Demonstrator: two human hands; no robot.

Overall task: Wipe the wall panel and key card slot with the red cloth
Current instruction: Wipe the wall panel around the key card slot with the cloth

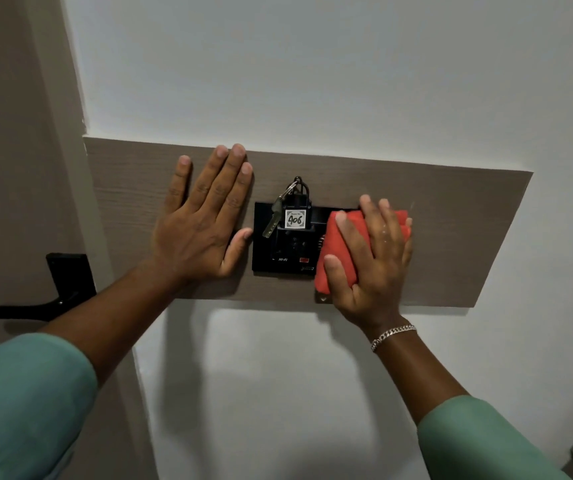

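Observation:
A brown wood-grain wall panel [468, 220] runs across the white wall. In its middle sits a black key card slot [278, 251] holding a key tag marked 406 [294, 219] with a key on a ring. My right hand [371, 258] presses a folded red cloth [337, 251] flat against the right part of the black slot plate and the panel beside it. My left hand [205, 220] lies flat on the panel with fingers spread, just left of the slot, its thumb touching the plate's left edge.
A black door handle [36, 299] sticks out from the brown door at the left. White wall [312, 64] lies above and below the panel. A silver bracelet [394, 336] circles my right wrist.

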